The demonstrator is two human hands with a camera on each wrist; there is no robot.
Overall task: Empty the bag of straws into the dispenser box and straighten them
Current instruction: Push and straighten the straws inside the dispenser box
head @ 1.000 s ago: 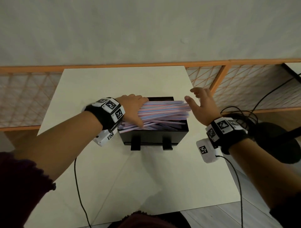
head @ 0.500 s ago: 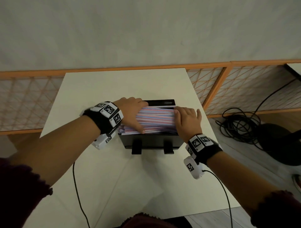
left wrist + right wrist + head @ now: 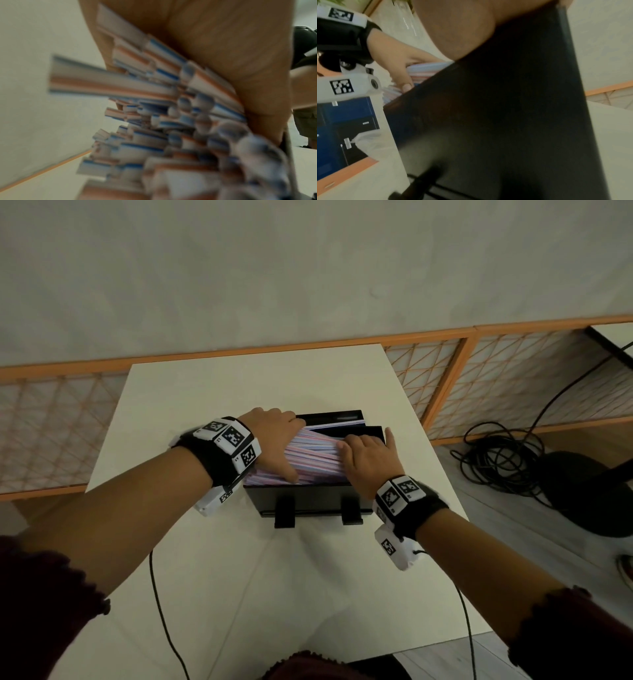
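The black dispenser box [image 3: 308, 499] stands mid-table with its top uncovered. A bundle of striped pink and blue straws [image 3: 313, 453] lies in it, slanting up to the right. My left hand [image 3: 274, 445] grips the bundle's left end, thumb at the front and fingers over the back. My right hand [image 3: 368, 462] presses on the bundle's right end with fingers laid over it, one finger straight along the box's right wall. Blurred, uneven straw ends [image 3: 154, 115] show under my palm in the left wrist view. The right wrist view is mostly the box's wall [image 3: 505, 121]. No bag is in view.
The pale table [image 3: 239, 594] carries only the box; its right edge is close to my right wrist. An orange lattice screen [image 3: 513, 378] runs behind. Coiled black cable [image 3: 500, 460] and a dark round base [image 3: 589, 498] lie on the floor to the right.
My right hand came in from the right of the box and settled on the straws' right end, which now sits lower in the box. My left hand kept its grip.
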